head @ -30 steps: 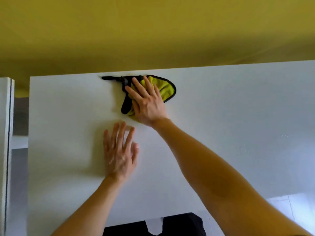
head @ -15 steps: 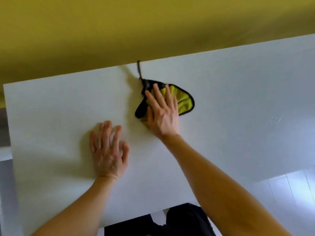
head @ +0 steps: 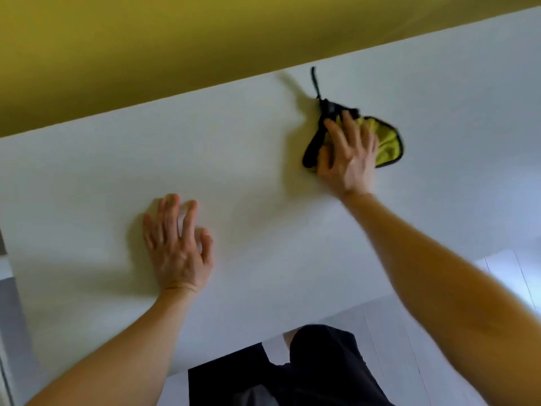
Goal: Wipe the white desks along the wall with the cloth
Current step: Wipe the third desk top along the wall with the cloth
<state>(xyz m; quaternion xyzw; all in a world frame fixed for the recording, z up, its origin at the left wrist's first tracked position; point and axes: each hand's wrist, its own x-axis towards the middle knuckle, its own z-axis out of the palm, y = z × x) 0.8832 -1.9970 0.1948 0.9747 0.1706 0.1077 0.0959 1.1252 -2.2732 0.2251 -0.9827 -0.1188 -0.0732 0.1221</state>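
Note:
A white desk (head: 263, 177) fills most of the view and meets a yellow wall at its far edge. A yellow cloth with black trim (head: 388, 142) lies on the desk toward the back right, its thin black loop trailing toward the wall. My right hand (head: 348, 155) presses flat on the cloth with fingers spread, covering its left half. My left hand (head: 177, 244) rests palm-down on the bare desk nearer the front left, fingers slightly bent and holding nothing.
The yellow wall (head: 175, 48) runs along the desk's far edge. The desk's left end (head: 7, 253) shows at the frame's left, with grey floor below. Pale floor (head: 439, 347) and my dark-clothed legs (head: 292, 373) lie under the front edge.
My right hand has slid the cloth to the right along the back of the desk. The left hand stays planted on the desk. The view has swung right and tilted.

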